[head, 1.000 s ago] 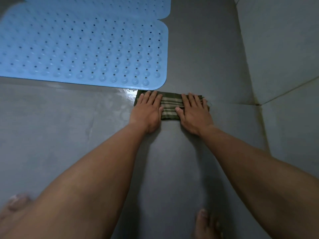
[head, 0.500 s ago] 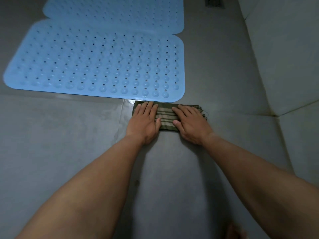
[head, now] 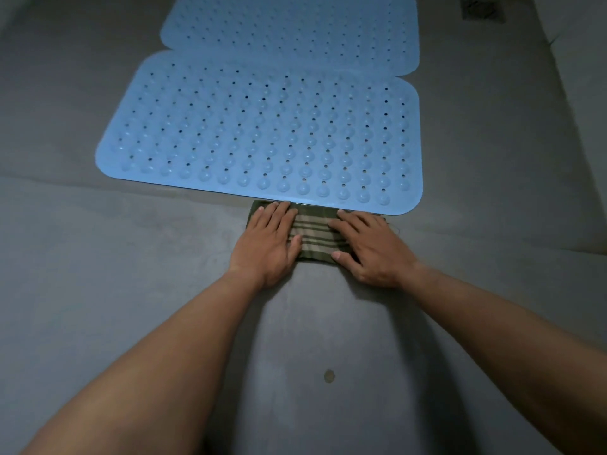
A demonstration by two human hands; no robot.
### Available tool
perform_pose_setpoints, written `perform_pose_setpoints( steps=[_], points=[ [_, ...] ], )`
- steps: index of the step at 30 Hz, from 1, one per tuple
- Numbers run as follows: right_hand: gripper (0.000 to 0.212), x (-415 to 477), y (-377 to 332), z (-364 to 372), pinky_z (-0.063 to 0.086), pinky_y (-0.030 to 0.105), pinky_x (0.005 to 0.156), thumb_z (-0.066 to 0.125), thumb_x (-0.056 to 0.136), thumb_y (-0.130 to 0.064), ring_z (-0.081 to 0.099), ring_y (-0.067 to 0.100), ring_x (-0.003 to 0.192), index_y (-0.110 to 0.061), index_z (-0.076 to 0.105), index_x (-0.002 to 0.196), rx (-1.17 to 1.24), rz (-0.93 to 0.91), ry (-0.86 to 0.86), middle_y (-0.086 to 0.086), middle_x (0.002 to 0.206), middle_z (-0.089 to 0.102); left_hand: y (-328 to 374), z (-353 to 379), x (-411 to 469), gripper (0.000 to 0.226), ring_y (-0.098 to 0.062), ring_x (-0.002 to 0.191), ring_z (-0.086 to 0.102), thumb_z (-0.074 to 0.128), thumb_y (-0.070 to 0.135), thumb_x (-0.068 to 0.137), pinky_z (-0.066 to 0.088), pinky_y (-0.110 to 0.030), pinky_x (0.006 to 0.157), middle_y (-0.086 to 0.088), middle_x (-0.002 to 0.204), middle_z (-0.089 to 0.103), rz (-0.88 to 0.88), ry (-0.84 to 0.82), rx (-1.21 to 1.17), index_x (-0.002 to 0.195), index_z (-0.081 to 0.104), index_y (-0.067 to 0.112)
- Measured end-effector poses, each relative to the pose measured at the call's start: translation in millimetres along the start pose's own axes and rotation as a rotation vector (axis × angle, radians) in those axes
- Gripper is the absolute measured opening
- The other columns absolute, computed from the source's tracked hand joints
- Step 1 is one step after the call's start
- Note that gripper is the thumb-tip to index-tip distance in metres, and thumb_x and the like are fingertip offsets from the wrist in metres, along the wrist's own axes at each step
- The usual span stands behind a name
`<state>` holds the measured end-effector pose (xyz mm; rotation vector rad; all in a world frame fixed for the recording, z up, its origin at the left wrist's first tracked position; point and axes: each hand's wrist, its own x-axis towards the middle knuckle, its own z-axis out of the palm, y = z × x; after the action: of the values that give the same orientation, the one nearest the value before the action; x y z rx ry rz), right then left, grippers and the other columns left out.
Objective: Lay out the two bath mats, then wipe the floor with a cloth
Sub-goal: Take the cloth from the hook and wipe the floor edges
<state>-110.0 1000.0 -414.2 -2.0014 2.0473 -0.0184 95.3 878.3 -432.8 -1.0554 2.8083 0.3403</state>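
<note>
1. The cloth [head: 313,234] is folded, dark green with pale stripes. It lies flat on the floor [head: 98,257], and its far edge is right against the front edge of the near bath mat [head: 262,133], close to that mat's right corner.
2. Both hands press on it from above. The left hand [head: 266,244] covers the left end and the right hand [head: 371,251] covers the right end, so the striped middle shows between them. The left fingers [head: 279,213] are straight and close together. The right fingers [head: 354,221] are straight and a little spread. Nothing is pinched.
3. The near mat and the far bath mat [head: 295,27] lie flat with their edges meeting. So I judge that the laying out is done and the wiping is the step in hand.
4. For a good wipe, put equal weight through the flat palms and move both hands as one. Then the fold does not open or bunch.
5. Because the cloth is already at the mat, a stroke sideways along the edge, or back toward the body, seems better. A push forward could lift or shift the mat.
6. A small round spot [head: 329,376] shows on the floor nearer the body, between the forearms. A later stroke should pass over it.
</note>
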Motion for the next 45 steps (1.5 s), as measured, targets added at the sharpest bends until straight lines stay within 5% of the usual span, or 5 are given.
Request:
perform_pose_setpoints(
  steps=[13,32,38,41,45],
  points=[
    [0.063,54,-74,15,0.007,0.039,0.124,0.023,0.101,-0.053,0.011,0.021,0.152,-0.023,0.025,0.155,0.090,0.016,0.002,0.008,0.164,0.020,-95,-14,-15,0.066,-0.025,0.149,0.029,0.024,0.049,0.099,0.014,-0.041,0.124,-0.008,0.158,0.038,0.043,0.025,-0.008,0.149,0.043,0.010],
    [0.056,171,-193,22,0.033,0.045,0.110,0.032,0.101,-0.048,0.038,0.031,0.138,-0.029,0.032,0.154,0.029,-0.168,-0.005,0.012,0.157,0.036,-265,-50,-42,0.064,-0.021,0.151,0.024,0.024,0.050,0.103,0.012,-0.039,0.125,-0.004,0.161,0.033,0.099,-0.085,0.132,0.154,0.035,0.013],
    [0.058,199,-231,26,0.005,0.040,0.121,0.020,0.104,-0.048,0.010,0.027,0.152,-0.031,0.010,0.159,0.112,-0.178,-0.037,0.008,0.166,0.011,-319,-57,-44,0.065,-0.019,0.152,0.022,0.020,0.052,0.104,0.009,-0.040,0.124,-0.003,0.163,0.029,0.156,-0.123,0.158,0.155,0.032,0.014],
    [0.058,215,-252,24,0.003,0.041,0.121,0.021,0.104,-0.047,0.008,0.029,0.152,-0.031,0.008,0.159,0.126,-0.161,-0.049,0.012,0.166,0.009,-349,-65,-46,0.072,-0.015,0.154,0.009,0.004,0.057,0.101,0.000,-0.038,0.124,0.002,0.166,0.016,0.203,-0.158,0.194,0.158,0.021,0.018],
    [0.059,228,-266,15,0.018,0.046,0.118,0.026,0.103,-0.051,0.019,0.035,0.149,-0.031,0.013,0.158,0.054,-0.158,-0.123,0.016,0.163,0.018,-368,-72,-48,0.073,-0.010,0.153,-0.014,-0.007,0.058,0.097,-0.012,-0.038,0.123,0.008,0.166,-0.007,0.173,-0.227,0.214,0.160,0.000,0.022]
  ],
)
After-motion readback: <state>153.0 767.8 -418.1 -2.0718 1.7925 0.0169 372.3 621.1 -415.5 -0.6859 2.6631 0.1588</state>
